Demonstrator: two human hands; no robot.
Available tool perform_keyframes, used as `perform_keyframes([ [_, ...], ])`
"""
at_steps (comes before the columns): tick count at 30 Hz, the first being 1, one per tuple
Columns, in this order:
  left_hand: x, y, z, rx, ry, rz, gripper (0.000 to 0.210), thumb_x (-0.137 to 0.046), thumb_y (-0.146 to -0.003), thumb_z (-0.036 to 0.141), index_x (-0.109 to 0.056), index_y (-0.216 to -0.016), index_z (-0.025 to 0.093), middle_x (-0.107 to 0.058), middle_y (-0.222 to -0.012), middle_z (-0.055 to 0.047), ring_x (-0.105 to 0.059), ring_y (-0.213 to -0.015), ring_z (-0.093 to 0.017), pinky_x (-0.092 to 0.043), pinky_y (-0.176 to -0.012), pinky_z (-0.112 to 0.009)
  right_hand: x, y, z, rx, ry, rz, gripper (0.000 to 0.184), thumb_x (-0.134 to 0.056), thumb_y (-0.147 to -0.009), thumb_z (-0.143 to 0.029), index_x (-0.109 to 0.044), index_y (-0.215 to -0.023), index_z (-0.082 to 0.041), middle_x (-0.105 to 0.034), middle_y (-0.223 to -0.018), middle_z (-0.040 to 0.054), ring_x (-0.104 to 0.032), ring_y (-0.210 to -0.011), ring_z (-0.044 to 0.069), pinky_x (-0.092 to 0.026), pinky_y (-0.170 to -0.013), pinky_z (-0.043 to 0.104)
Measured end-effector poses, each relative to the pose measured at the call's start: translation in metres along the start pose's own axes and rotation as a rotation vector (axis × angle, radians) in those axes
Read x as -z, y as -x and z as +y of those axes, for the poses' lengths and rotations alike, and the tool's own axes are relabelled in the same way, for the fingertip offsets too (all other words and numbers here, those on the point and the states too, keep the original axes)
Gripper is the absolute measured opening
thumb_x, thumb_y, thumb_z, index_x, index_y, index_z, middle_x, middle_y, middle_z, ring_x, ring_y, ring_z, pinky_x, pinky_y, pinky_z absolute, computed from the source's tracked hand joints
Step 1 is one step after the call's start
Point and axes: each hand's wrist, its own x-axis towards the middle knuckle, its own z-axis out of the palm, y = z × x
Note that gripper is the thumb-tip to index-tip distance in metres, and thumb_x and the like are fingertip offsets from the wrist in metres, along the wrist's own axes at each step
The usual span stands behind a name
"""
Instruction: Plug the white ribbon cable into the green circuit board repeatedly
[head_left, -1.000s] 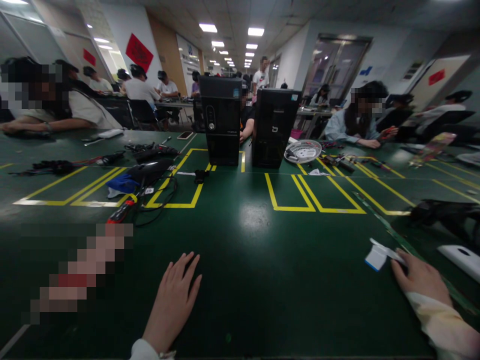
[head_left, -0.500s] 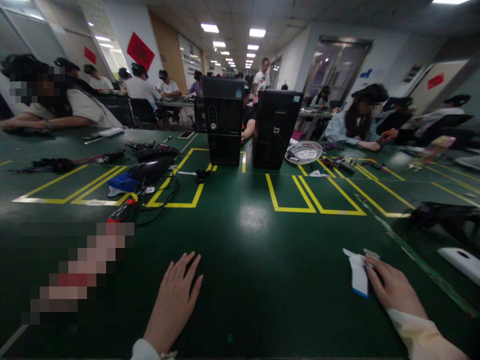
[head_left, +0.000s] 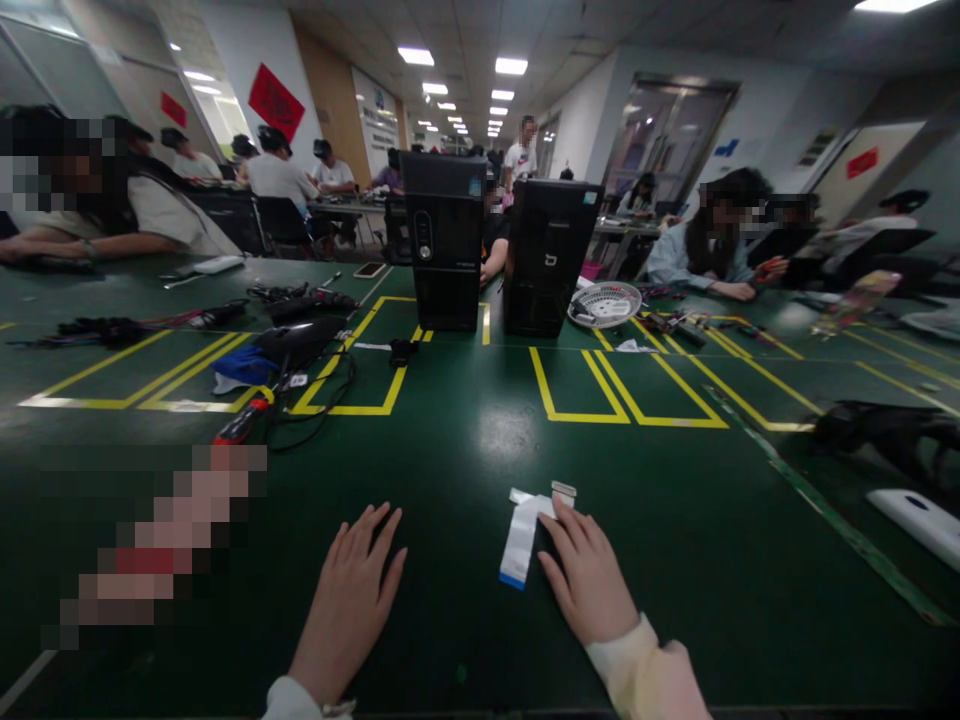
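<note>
My left hand [head_left: 356, 590] rests palm down on the green table, its fingers stretched out with nothing in them. To its right, my right hand [head_left: 589, 575] reaches over a white flat ribbon cable [head_left: 520, 535] with a blue end. The fingertips touch the cable near its small metallic connector [head_left: 564, 490]. The thumb stands apart from the fingers, and the hand looks open over the cable. Part of the cable is hidden under the fingers. Its blue end points toward me.
Two black computer towers [head_left: 444, 240] [head_left: 551, 255] stand ahead. At left lie a red-and-black screwdriver-like tool [head_left: 240, 420], partly pixelated, and a dark device with a cord [head_left: 300, 340]. A white round grille [head_left: 604, 304] and a white device [head_left: 915, 525] are at right. People sit around.
My right hand has moved left with the ribbon cable, from the right side to near the middle, and its fingers have spread out. My left hand has stayed still.
</note>
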Motion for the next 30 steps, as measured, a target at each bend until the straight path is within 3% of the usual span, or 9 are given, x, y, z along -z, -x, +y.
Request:
perform_keyframes([
  [5,0.0,0.0,0.0,-0.007,-0.016,0.014,0.047,-0.036,-0.094,0.039,-0.048,-0.134,0.018,-0.051,-0.137,-0.011,-0.041,-0.131,-0.027,-0.033,-0.108,-0.05,-0.002,-0.012,-0.05,0.016,-0.088,-0.13,0.048,-0.045,-0.091,-0.037,-0.047,-0.136,-0.02,-0.036,-0.147,0.0111,-0.036,-0.131,0.029,-0.035,-0.105,0.051],
  [11,-0.004,-0.002,-0.001,0.004,0.005,0.038,0.044,-0.035,-0.094,0.037,-0.049,-0.132,0.019,-0.051,-0.137,-0.009,-0.041,-0.131,-0.026,-0.033,-0.108,-0.049,-0.001,-0.023,-0.09,0.048,-0.257,-0.252,0.055,-0.044,-0.09,-0.045,-0.04,-0.14,-0.023,-0.026,-0.151,0.01,-0.024,-0.138,0.03,-0.024,-0.111,0.053],
  [16,-0.004,-0.003,-0.002,0.003,0.017,0.029,0.043,-0.035,-0.095,0.035,-0.05,-0.131,0.019,-0.052,-0.136,-0.009,-0.042,-0.131,-0.024,-0.033,-0.108,-0.048,0.001,-0.027,-0.106,0.141,-0.349,-0.306,0.058,-0.041,-0.091,-0.05,-0.035,-0.143,-0.023,-0.02,-0.153,0.01,-0.019,-0.14,0.029,-0.02,-0.113,0.053],
  [20,-0.001,-0.003,-0.001,0.007,0.016,0.024,0.044,-0.035,-0.094,0.036,-0.05,-0.131,0.018,-0.052,-0.137,-0.009,-0.041,-0.131,-0.024,-0.032,-0.109,-0.048,0.002,-0.025,-0.103,0.188,-0.361,-0.236,0.057,-0.041,-0.092,-0.047,-0.032,-0.144,-0.025,-0.015,-0.155,0.0082,-0.015,-0.141,0.027,-0.022,-0.112,0.052],
  [23,0.001,-0.004,0.001,0.031,0.015,-0.001,0.045,-0.034,-0.095,0.038,-0.051,-0.131,0.018,-0.052,-0.137,-0.01,-0.041,-0.131,-0.025,-0.033,-0.108,-0.049,-0.003,-0.023,-0.08,0.134,-0.297,-0.118,0.051,-0.042,-0.092,-0.04,-0.038,-0.14,-0.023,-0.018,-0.154,0.0089,-0.018,-0.14,0.027,-0.028,-0.109,0.053],
  [25,0.003,-0.004,0.001,0.043,0.017,-0.028,0.046,-0.033,-0.095,0.039,-0.05,-0.132,0.018,-0.051,-0.138,-0.01,-0.041,-0.131,-0.026,-0.034,-0.107,-0.05,-0.008,-0.019,-0.046,-0.003,-0.214,-0.028,0.047,-0.04,-0.093,-0.037,-0.044,-0.136,-0.019,-0.025,-0.151,0.0124,-0.026,-0.137,0.028,-0.035,-0.106,0.051],
  [27,0.003,-0.004,0.001,0.05,0.019,-0.049,0.047,-0.034,-0.095,0.04,-0.049,-0.133,0.019,-0.05,-0.139,-0.01,-0.041,-0.131,-0.026,-0.034,-0.107,-0.051,-0.011,-0.008,0.002,-0.192,-0.111,0.065,0.049,-0.037,-0.093,-0.041,-0.049,-0.131,-0.012,-0.033,-0.146,0.0191,-0.036,-0.131,0.031,-0.04,-0.101,0.05],
  [30,0.003,-0.003,0.0,0.055,0.022,-0.062,0.048,-0.034,-0.094,0.042,-0.048,-0.134,0.019,-0.049,-0.14,-0.01,-0.041,-0.132,-0.027,-0.034,-0.107,-0.051,-0.005,0.026,0.089,-0.513,0.119,0.159,0.066,-0.029,-0.09,-0.051,-0.053,-0.124,0.001,-0.04,-0.135,0.0317,-0.039,-0.126,0.042,-0.039,-0.095,0.06],
])
